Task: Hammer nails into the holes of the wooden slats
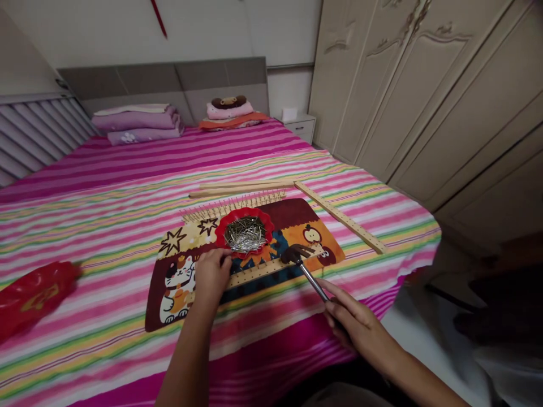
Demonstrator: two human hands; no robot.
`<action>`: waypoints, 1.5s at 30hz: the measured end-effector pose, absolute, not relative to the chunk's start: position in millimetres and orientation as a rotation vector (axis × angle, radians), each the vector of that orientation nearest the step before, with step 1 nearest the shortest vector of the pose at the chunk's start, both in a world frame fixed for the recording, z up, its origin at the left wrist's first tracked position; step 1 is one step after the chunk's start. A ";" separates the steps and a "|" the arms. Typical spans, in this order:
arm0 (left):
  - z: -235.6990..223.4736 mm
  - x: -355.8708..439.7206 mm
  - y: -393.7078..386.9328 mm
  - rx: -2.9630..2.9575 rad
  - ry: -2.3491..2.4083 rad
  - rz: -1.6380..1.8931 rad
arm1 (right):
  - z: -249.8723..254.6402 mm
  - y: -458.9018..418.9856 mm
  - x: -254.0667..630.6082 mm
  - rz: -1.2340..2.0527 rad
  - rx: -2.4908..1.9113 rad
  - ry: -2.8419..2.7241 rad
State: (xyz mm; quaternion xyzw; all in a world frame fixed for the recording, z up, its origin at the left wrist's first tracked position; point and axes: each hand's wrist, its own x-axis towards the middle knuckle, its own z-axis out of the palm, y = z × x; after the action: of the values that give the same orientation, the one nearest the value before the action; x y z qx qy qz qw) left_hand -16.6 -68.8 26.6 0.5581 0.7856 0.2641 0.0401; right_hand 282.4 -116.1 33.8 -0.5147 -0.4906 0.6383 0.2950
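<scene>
My right hand grips a claw hammer by its metal handle; the dark head hangs over the right part of a wooden strip. That strip has a row of small holes and several nails standing in it, and it lies across a patterned mat. My left hand is at the strip's left part, fingers bent together beside a red scalloped dish. What its fingertips hold, if anything, is hidden. Loose nails fill the dish.
Behind the dish lies a wooden strip studded with upright nails. A drilled strip slants right, near plain strips. A red plastic dish is on the left. Everything lies on a striped bed; its edge drops off right.
</scene>
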 end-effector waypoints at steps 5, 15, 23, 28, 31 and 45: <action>51.5 -3.2 -23.3 1.747 2.372 0.035 | 30.0 -117.8 287.2 1.713 -1.416 -1.242; 34.1 0.1 -10.3 1.916 2.420 0.043 | 13.7 -114.9 289.3 1.792 -1.351 -1.247; 32.0 -37.0 -28.8 1.386 2.012 1.142 | 3.2 -116.5 289.1 1.783 -1.334 -1.242; 41.3 -49.2 -66.2 0.867 1.792 1.531 | 3.6 -119.1 286.8 1.802 -1.323 -1.222; 36.9 -54.1 -91.2 0.704 1.774 1.565 | 11.9 -120.9 283.7 1.814 -1.347 -1.208; 7.4 -53.8 -133.9 0.780 1.971 1.420 | 6.5 -125.2 283.7 1.835 -1.295 -1.265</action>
State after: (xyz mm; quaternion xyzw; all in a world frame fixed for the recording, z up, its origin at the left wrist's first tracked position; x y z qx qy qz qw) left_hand -53.8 -133.9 7.4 0.2925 0.7391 0.5324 0.2910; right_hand 283.7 -125.2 6.5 -0.4827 -0.4713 0.6838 0.2781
